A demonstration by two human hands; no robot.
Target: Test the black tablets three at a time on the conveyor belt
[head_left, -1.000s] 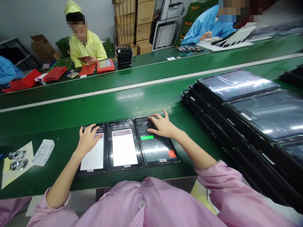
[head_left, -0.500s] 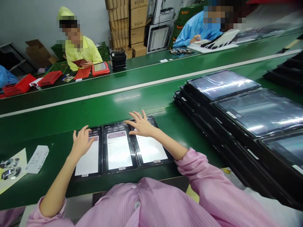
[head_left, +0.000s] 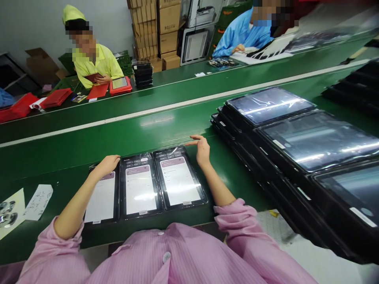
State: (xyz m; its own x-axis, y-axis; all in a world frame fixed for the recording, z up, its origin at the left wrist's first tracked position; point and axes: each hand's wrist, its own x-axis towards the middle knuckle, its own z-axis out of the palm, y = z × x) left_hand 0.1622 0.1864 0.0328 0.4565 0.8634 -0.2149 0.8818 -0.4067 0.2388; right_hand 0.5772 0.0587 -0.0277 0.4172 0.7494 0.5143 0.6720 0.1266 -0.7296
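Note:
Three lit tablets in clear film lie side by side on the green bench: a left tablet (head_left: 102, 199), a middle tablet (head_left: 140, 189) and a right tablet (head_left: 180, 177). Across the upper part of the left one reaches my left hand (head_left: 107, 165). Its fingers are stretched together toward the middle tablet, partly hidden behind the hand, and no held thing shows. My right hand (head_left: 203, 150) is just off the right tablet's upper right corner, with thumb and forefinger apart and pointing left. Whether its fingertips touch the tablet's edge I cannot tell.
Stacks of dark tablets (head_left: 314, 138) rise on the right. A handwritten paper slip (head_left: 39, 202) and a sheet with shiny stickers (head_left: 12, 213) lie at left. Across the bench, a person in yellow (head_left: 103, 59) holds a dark red item; another in blue (head_left: 233, 37) sits at right.
My right hand has left the right tablet's screen and moved to its right side. My left hand's spread fingers have come together near the left tablet's top. The view has shifted slightly.

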